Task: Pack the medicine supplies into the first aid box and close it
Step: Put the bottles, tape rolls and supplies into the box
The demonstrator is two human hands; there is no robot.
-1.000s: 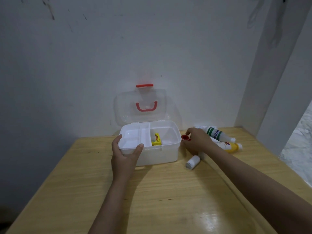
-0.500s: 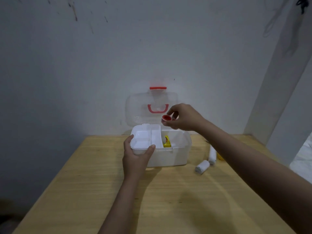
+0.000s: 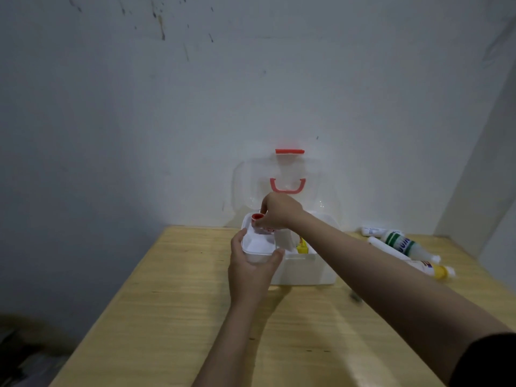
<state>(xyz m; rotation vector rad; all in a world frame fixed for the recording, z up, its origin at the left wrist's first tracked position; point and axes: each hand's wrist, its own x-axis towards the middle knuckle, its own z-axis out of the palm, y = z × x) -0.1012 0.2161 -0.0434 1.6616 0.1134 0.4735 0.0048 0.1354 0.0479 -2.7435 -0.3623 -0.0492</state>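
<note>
Plain grey-white wall (image 3: 195,107), scuffed near the top, is backing a pale wooden tabletop (image 3: 181,317). A white plastic first aid box with a divided inner tray (image 3: 301,270) is standing at the far edge, its clear lid with red handle and red latch (image 3: 287,185) leaning open against the wall.

Right hand (image 3: 279,212) is pinching a small red-capped round container (image 3: 258,217) over the tray's rear left compartment. Left hand (image 3: 251,270) is gripping the box's near left corner, thumb and fingers curled over the rim.

A small yellow packet (image 3: 302,247) is already sitting in a middle compartment.

Judgement: lowering the container fully into the compartment before letting go should keep it from tipping; the steadying grip is worth keeping until then.

To the right, well apart from the box, a green-labelled white bottle (image 3: 405,244), a yellow-capped white bottle (image 3: 435,270) and a white tube (image 3: 372,231) are lying on the tabletop, not yet packed.
</note>
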